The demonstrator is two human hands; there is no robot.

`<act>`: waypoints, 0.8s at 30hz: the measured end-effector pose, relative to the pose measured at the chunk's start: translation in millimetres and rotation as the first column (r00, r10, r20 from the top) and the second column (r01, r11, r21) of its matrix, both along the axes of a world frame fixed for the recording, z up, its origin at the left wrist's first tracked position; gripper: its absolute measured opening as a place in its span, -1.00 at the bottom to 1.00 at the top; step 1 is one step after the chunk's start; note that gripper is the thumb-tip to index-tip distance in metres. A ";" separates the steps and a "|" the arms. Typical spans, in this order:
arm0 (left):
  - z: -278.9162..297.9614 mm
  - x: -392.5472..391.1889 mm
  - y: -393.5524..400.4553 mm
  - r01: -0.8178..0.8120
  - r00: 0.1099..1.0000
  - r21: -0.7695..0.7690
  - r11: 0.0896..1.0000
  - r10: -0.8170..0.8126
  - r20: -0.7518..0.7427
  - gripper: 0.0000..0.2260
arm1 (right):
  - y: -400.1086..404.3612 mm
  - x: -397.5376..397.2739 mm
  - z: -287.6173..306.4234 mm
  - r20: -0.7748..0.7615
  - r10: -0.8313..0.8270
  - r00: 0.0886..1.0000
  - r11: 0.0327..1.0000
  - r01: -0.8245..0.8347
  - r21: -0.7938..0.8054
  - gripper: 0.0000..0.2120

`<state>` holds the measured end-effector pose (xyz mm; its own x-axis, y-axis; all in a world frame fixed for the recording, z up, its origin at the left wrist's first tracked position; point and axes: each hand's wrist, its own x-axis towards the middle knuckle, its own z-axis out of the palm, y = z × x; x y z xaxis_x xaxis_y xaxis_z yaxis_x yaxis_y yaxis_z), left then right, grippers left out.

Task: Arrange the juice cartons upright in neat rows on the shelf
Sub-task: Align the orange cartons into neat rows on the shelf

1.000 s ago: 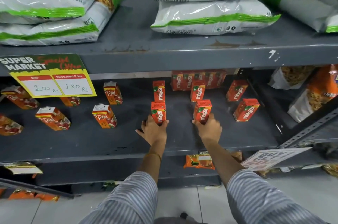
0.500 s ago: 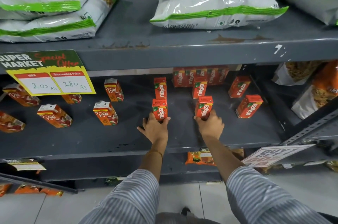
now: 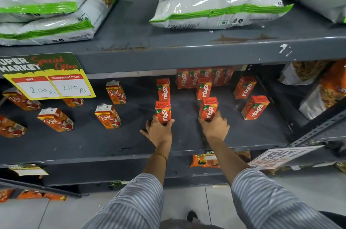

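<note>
My left hand grips the base of an upright orange Maaza carton on the grey shelf. My right hand holds a second upright Maaza carton a carton's width to the right. Behind each stands another Maaza carton, forming two short columns. Two more Maaza cartons stand in a column at the right. A row of Maaza cartons lines the shelf's back. Several Real cartons stand scattered on the left.
A price sign hangs from the upper shelf edge, hiding part of the left side. White and green snack bags lie on the upper shelf. More bags fill the right bay. A slanted metal brace crosses at right.
Both hands have pushed their Maaza cartons slightly deeper onto the shelf, closer to the cartons behind. The view has tilted a little.
</note>
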<state>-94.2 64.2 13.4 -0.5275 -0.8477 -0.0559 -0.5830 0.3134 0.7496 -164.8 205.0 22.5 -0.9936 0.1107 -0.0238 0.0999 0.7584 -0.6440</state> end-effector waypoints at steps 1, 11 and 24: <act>0.3 -0.1 0.0 0.000 1.000 -0.001 1.000 0.000 0.001 -0.53 | -0.4 -0.2 -0.1 -0.001 -0.003 1.000 1.000 0.003 -0.003 -0.49; -1.5 1.5 -1.0 -0.001 1.000 -0.007 1.000 0.001 0.017 -0.51 | 19.3 7.3 -3.7 -0.138 -0.058 0.989 0.980 0.029 -0.197 -0.57; -8.0 6.2 2.0 0.028 1.000 -0.040 0.999 -0.027 0.014 -0.41 | 100.5 -32.5 4.1 0.002 -0.425 0.905 0.867 0.408 -0.288 -0.25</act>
<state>-88.0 66.2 5.4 -0.5499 -0.8347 -0.0292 -0.5841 0.3593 0.7278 -197.2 305.5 26.6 -0.8570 0.5122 -0.0569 0.3223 0.4465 -0.8348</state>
